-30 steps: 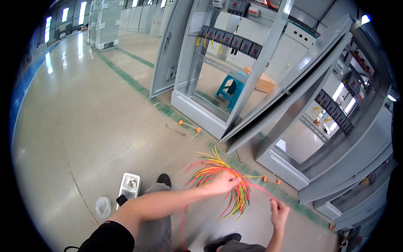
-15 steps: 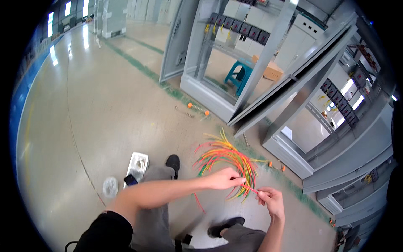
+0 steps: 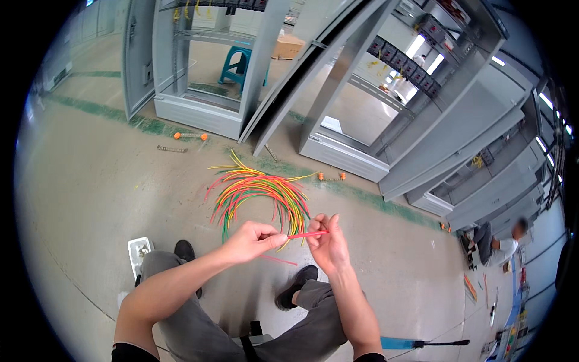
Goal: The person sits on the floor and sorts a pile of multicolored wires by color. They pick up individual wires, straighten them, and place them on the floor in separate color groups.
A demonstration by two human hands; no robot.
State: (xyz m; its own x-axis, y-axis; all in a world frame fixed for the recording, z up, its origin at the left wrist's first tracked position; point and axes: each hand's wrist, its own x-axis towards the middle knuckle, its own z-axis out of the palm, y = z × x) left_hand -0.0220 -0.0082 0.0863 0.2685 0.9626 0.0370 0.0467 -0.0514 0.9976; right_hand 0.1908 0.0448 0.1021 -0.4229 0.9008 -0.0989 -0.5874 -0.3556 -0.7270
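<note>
A short length of red wire (image 3: 306, 234) is stretched between my two hands. My left hand (image 3: 254, 240) pinches its left end between thumb and forefinger. My right hand (image 3: 329, 246), palm turned toward me, has the other end between its thumb and curled fingers. Beyond them on the floor lies a loose coil of red, yellow and green wires (image 3: 288, 192); my hands hide part of its near edge. A separate red wire (image 3: 278, 260) rests on the floor just below my left hand.
Grey metal cabinet frames (image 3: 344, 158) stand along the far side. Springs with orange ends (image 3: 191, 136) lie before them. A white tray (image 3: 134, 256) is left of my foot. A blue-green stool (image 3: 236, 67) stands behind a frame. Another person (image 3: 503, 246) sits far right.
My view has swung right, bringing the seated person into sight. My right hand has turned its palm toward me. The red wire stays between both hands and now lies more level.
</note>
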